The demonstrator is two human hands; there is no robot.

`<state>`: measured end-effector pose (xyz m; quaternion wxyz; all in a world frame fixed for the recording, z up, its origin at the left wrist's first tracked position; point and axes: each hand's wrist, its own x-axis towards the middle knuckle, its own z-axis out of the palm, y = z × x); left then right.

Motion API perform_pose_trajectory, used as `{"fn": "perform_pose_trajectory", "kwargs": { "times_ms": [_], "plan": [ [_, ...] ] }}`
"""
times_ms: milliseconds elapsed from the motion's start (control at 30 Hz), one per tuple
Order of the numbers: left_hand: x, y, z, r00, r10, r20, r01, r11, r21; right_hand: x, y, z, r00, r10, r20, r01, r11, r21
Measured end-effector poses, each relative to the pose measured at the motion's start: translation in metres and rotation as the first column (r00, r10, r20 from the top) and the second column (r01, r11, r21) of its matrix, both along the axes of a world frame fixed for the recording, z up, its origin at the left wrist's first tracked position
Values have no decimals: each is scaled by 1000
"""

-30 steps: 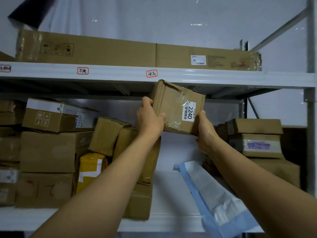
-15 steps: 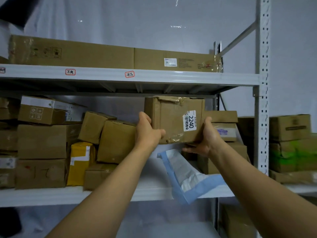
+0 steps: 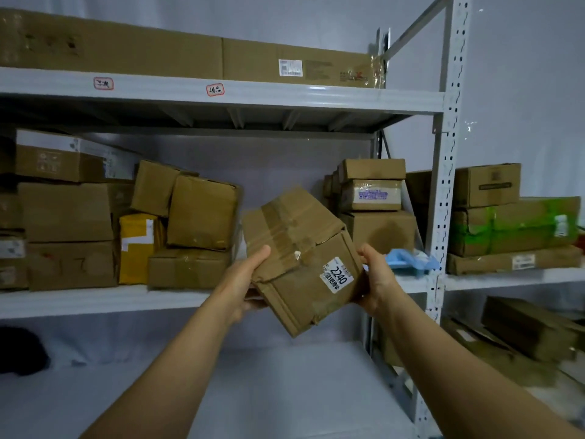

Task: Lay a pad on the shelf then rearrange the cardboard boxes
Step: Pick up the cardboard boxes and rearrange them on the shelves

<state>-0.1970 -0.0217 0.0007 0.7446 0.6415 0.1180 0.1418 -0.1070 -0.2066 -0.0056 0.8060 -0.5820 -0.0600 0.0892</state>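
left hand (image 3: 245, 282) gripping left side of tilted brown box (image 3: 300, 258) | right hand (image 3: 376, 278) gripping right side | box up in the air, in front of middle shelf (image 3: 95, 301) | blue pad (image 3: 408, 264) crumpled on shelf, behind right hand

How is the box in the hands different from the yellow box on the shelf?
The held box is brown; the yellow box is yellow. The held box is tilted in the air, gripped by the left hand and right hand; the yellow box stands on the shelf, squeezed between other boxes. The held box's label reads 2240; the yellow box's label is unreadable. Both are cardboard with white labels.
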Motion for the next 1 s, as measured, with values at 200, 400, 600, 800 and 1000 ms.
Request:
{"fn": "perform_pose_trajectory", "kwargs": {
  "times_ms": [200, 400, 600, 800, 1000],
  "plan": [
    [-10, 16, -33, 975, -141, -174, 163, 979, 121, -10, -16, -44, 978, 101, -184, -148, 953, -264],
    [-17, 26, -67, 906, -184, -381, 294, 922, 253, -7, -33, -78, 903, 289, -317, -406, 814, -415],
    [-6, 7, -101, 871, -146, -469, 260, 947, 190, -11, -38, -111, 904, 232, -359, -388, 797, -463],
    [18, -7, -141, 876, -98, -473, 150, 986, 73, 5, -26, -158, 931, 63, -361, -215, 893, -397],
    [71, -10, -195, 841, -109, -530, 94, 994, -56, 31, -19, -190, 889, 76, -452, -197, 954, -227]
  ]
}}
